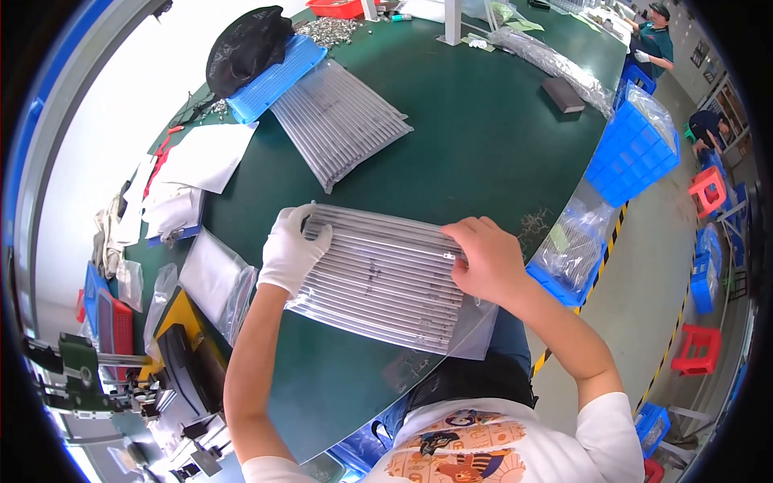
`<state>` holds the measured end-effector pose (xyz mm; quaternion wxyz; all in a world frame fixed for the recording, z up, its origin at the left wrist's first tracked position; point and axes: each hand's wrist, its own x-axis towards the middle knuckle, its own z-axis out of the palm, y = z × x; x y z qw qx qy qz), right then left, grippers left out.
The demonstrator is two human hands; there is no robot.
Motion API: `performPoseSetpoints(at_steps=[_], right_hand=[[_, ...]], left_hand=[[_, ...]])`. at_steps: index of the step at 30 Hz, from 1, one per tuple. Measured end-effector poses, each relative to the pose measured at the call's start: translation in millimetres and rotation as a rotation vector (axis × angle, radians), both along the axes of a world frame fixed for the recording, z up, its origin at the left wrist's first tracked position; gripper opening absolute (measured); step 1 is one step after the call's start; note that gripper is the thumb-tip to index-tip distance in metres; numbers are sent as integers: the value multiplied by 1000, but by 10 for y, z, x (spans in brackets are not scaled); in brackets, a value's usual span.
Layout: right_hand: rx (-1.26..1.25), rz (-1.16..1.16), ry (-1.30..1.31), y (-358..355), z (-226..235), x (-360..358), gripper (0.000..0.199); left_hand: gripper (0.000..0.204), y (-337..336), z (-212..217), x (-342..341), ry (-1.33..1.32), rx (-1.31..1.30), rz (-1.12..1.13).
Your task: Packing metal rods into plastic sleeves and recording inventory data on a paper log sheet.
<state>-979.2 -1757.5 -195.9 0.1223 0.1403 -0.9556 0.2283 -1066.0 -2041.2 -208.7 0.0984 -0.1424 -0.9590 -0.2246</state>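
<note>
A clear plastic bag of slim silvery metal rods (374, 278), packed side by side, lies flat near the table's front edge. My left hand (283, 249), in a white glove, grips the bag's left end, thumb on top and fingers along the far corner. At its right end my bare right hand (493, 259) holds the far corner, with the thumb bent over the rods. Beside that thumb shows a small bright piece (448, 256), too small to name. The bag's loose plastic (475, 330) hangs past the rods at the near right.
Beyond lies another bag of rods (342, 121), next to a blue tray (278, 76) under a black cap-like item (250, 50). White papers (201, 153) are at left. Blue crates (636, 149) stand along the right edge. A dark box (562, 94) sits at far right.
</note>
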Motion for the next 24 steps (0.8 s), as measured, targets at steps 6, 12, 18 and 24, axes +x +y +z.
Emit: performPoseSetpoints(at_steps=[6, 12, 18, 24], right_hand=[[68, -39, -99, 46, -32, -68, 37], [140, 168, -8, 42, -185, 194, 69], [320, 116, -16, -213, -20, 253, 77], [114, 171, -33, -486, -214, 411, 76]], left_hand=[[31, 244, 192, -54, -276, -104, 86], [57, 177, -90, 135, 65, -332, -241], [55, 247, -66, 204, 91, -358, -301], [54, 386, 4, 692, 127, -193, -386]])
